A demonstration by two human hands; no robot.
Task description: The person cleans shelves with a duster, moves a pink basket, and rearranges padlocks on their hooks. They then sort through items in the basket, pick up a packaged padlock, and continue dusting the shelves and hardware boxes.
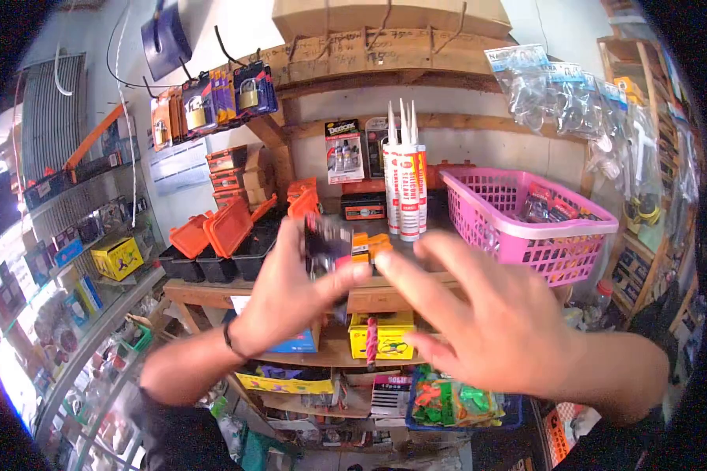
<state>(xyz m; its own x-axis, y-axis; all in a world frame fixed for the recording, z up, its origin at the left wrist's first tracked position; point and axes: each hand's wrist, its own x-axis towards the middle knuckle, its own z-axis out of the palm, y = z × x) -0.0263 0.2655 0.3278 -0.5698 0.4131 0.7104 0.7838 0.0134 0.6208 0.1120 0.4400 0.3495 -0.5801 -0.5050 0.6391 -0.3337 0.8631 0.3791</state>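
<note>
The scene is viewed from the head of the person, with the camera faced forward and tilted down between the two forearms. The left hand (279,290) and right hand (487,322) are shown closest to the lens. The bench (397,300) is seen from beyond its front edge, with the wall (456,102) faced behind it. A wide, rounded view is given, curved toward its sides.

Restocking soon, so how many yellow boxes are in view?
3: one yellow box on the left shelf, another beneath the counter near centre, and an open-topped one lower down, left of centre. More may be hidden.
</note>
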